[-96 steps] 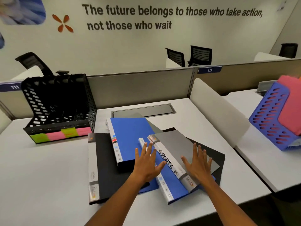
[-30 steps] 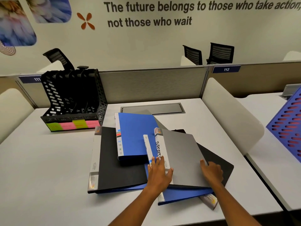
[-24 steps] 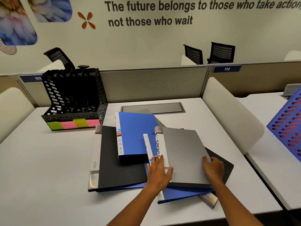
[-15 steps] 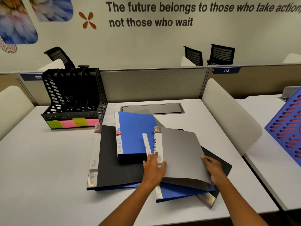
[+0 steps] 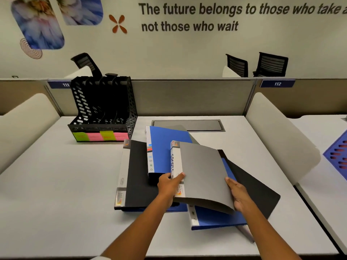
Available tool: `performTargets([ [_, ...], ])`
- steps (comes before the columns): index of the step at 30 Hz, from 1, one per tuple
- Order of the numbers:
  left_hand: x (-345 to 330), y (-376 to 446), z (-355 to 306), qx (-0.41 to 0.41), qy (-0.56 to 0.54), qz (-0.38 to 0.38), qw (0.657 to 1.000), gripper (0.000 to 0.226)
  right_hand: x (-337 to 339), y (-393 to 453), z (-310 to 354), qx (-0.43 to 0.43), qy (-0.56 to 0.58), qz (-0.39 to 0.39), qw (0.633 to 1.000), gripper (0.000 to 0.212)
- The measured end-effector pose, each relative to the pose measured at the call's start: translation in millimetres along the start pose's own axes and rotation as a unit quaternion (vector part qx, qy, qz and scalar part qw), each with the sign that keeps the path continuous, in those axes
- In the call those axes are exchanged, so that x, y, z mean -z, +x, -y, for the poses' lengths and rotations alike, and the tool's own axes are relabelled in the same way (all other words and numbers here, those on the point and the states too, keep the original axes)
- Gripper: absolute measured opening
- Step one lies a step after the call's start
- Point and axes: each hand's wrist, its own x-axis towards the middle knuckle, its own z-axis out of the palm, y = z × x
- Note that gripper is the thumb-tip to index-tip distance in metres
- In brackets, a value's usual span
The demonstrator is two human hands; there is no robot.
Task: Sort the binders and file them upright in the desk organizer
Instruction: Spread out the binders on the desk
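A grey binder (image 5: 202, 171) with a white spine is lifted at its near edge above a loose pile. My left hand (image 5: 169, 186) grips its spine, thumb on top. My right hand (image 5: 237, 194) holds its right near corner. Under it lie a blue binder (image 5: 216, 218), a black binder (image 5: 259, 188) to the right, another blue binder (image 5: 165, 145) behind, and a black binder (image 5: 139, 175) on the left. The black perforated desk organizer (image 5: 103, 109) stands at the back left, its slots empty, with green and pink labels along its front.
The white desk (image 5: 56, 184) has a grey cable hatch (image 5: 187, 125) behind the pile. Rounded white dividers (image 5: 277, 139) stand at both sides. A blue perforated organizer (image 5: 338, 156) shows on the neighbouring desk at right. A grey partition runs along the back.
Both hands slid to the grey binder's near edge, took hold of it and raised it off the pile. The view moved closer and leftwards.
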Motion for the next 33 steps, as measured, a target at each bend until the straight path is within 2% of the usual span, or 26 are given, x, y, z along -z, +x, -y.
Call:
performTargets([
  [6, 39, 0, -2, -0.018, -0.042, 0.000, 0.999, 0.016, -24, -7, 1, 0.087, -0.145, -0.044, 0.985, 0.034],
  [9, 58, -1, -4, -0.037, -0.053, 0.001, 0.998, 0.022, -42, -16, 3, 0.117, -0.177, -0.038, 0.976, 0.027],
  [12, 83, -3, -6, -0.065, -0.049, 0.008, 0.997, 0.027, -65, -32, 0, 0.125, -0.170, -0.020, 0.977, 0.018],
  [16, 121, -13, -9, -0.118, -0.025, -0.007, 0.993, 0.014, -98, -59, -9, 0.125, -0.146, 0.004, 0.981, 0.014],
  [23, 212, -32, -2, -0.159, 0.015, -0.048, 0.986, 0.028, -164, -110, -31, 0.126, -0.117, 0.043, 0.984, 0.009],
  [29, 300, -44, 15, -0.169, 0.012, -0.077, 0.982, 0.021, -229, -146, -65, 0.113, -0.131, 0.075, 0.982, 0.020],
  [33, 361, -50, 31, -0.166, 0.011, -0.092, 0.982, 0.023, -275, -171, -93, 0.110, -0.144, 0.094, 0.979, 0.019],
])
